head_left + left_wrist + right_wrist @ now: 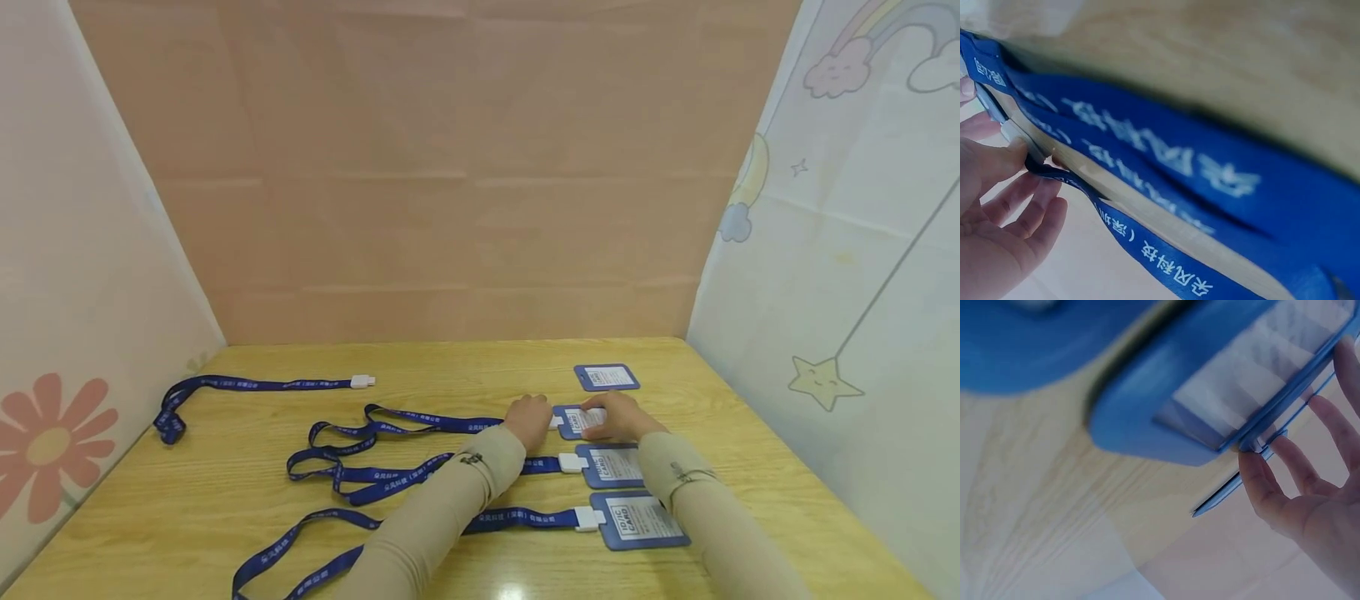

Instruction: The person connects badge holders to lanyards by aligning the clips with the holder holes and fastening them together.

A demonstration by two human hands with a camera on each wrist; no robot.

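Note:
My left hand (528, 422) pinches the white plastic clip (1022, 141) at the end of a dark blue lanyard (1166, 265) with white lettering. My right hand (622, 418) holds a blue card holder (572, 423) by its sides, thumb along the near edge and fingers along the far one. Clip and holder meet between the two hands, over the wooden table; in the left wrist view the joint is partly hidden by the fingers. The strap runs off to the left in loose folds.
Nearer me lie two card holders (613, 465) (643, 520) with white clips and blue lanyards (517, 519) at their ends. A loose card holder (607, 377) lies at the back right, a separate lanyard (262, 384) at the back left. Fabric walls (465, 183) enclose the table.

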